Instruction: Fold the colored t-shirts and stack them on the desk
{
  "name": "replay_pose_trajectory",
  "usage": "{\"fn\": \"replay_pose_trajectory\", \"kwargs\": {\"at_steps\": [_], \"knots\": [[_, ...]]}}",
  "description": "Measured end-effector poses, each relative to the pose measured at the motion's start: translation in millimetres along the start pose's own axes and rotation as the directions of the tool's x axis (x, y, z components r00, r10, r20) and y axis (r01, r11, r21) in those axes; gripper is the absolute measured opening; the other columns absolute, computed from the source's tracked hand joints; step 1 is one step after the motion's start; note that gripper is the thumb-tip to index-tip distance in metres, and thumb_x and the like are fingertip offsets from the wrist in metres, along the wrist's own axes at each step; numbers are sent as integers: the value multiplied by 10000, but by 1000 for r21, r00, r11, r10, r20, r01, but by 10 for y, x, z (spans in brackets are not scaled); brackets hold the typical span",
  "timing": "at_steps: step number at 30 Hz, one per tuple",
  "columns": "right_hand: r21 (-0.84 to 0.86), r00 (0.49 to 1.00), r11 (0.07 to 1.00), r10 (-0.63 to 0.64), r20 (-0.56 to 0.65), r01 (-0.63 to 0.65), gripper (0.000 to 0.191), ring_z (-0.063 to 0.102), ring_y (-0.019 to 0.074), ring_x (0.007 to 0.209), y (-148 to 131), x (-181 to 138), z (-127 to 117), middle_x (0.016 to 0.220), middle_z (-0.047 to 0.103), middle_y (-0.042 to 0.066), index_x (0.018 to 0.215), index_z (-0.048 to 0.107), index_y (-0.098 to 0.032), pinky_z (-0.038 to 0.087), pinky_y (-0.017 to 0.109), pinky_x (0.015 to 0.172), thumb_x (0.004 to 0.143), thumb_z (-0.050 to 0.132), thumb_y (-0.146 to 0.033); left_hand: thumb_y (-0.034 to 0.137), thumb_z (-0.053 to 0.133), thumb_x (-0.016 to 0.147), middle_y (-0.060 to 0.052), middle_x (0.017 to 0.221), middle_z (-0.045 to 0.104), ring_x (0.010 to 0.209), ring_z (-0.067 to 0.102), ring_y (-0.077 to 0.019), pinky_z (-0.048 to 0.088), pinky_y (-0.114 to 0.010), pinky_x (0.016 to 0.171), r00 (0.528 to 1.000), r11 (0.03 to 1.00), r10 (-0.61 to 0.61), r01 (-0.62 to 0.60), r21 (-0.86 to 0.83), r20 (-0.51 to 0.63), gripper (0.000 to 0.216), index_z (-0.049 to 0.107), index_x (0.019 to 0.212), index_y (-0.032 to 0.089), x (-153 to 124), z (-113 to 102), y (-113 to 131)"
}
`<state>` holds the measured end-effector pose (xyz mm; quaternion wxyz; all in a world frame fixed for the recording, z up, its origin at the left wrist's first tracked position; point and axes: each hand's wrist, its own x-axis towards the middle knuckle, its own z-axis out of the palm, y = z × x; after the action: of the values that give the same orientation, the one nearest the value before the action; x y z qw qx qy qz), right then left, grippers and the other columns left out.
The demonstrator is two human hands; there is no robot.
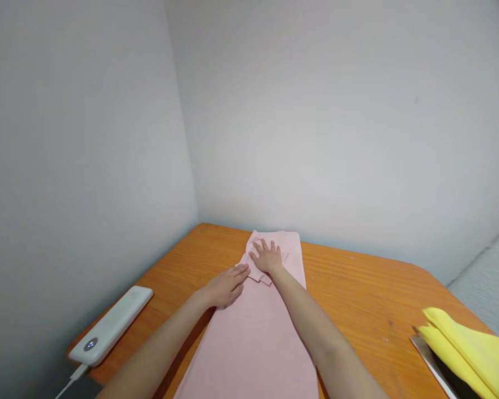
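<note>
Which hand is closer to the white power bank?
Left. The left hand rests on the left edge of the pink cloth, apart from the power bank and to its right. The right hand is further right, spread near the cloth's far end.

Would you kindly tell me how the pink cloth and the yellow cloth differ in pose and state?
The pink cloth lies mostly flat in a long strip; the yellow cloth lies in raised folds. The left hand and right hand touch the pink cloth, while neither touches the yellow cloth. Both cloths run out of the picture.
</note>
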<state>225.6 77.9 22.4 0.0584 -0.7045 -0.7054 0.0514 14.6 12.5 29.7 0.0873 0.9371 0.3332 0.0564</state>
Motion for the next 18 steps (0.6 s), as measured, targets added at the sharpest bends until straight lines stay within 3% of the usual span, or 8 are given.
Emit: {"fn": "replay_pose_trajectory", "kwargs": {"at_steps": [3, 6, 10, 13, 16, 18], "knots": [[-6, 997, 1000, -26, -71, 26, 651, -21, 301, 1462, -110, 57, -37, 1604, 102, 53, 1532, 227, -248, -37, 531, 1133, 966, 158, -562, 333, 315, 967, -47, 1585, 226, 1469, 163, -198, 153, -407, 1205, 999, 999, -34, 34, -1, -21, 560, 263, 1512, 214, -7, 51, 54], [-2, 989, 994, -112, -95, 113, 639, -72, 224, 1465, -235, 96, 7, 1606, 62, 27, 1545, 163, -223, -64, 455, 1153, 980, 161, -523, 330, 295, 970, -37, 1597, 180, 1480, 92, -215, 100, -479, 1201, 996, 996, -82, 83, 22, -42, 565, 221, 1522, 239, -17, 111, 138], [29, 992, 992, -121, -43, 122, 649, 36, 278, 1465, -280, 169, 85, 1599, 100, 42, 1540, 189, -211, 36, 512, 1150, 979, 155, -535, 355, 259, 977, -57, 1587, 209, 1472, 147, -251, 93, -584, 1166, 987, 984, -140, 148, 102, -76, 554, 228, 1519, 241, -22, 155, 238], [49, 988, 987, -151, -38, 153, 637, 43, 271, 1466, -267, 198, 31, 1599, 101, 40, 1539, 194, -215, 56, 495, 1156, 984, 172, -527, 372, 250, 981, -59, 1577, 241, 1458, 205, -243, 102, -582, 1163, 985, 979, -151, 161, 128, -88, 547, 246, 1513, 245, -7, 159, 237], [72, 982, 980, -180, -61, 184, 626, 27, 234, 1469, -257, 59, -81, 1600, 100, 61, 1542, 167, -168, 50, 442, 1170, 998, 190, -477, 404, 243, 986, -45, 1572, 261, 1452, 227, -220, 65, -564, 1171, 985, 980, -147, 158, 124, -91, 539, 266, 1504, 260, 20, 137, 186], [104, 980, 979, -162, -117, 174, 628, 26, 237, 1469, -221, -198, -141, 1598, 100, 96, 1539, 157, -120, 46, 439, 1174, 1003, 199, -445, 416, 248, 986, -42, 1563, 290, 1450, 232, -207, 29, -550, 1176, 985, 980, -139, 152, 125, -106, 532, 293, 1494, 262, 48, 93, 180]]}}
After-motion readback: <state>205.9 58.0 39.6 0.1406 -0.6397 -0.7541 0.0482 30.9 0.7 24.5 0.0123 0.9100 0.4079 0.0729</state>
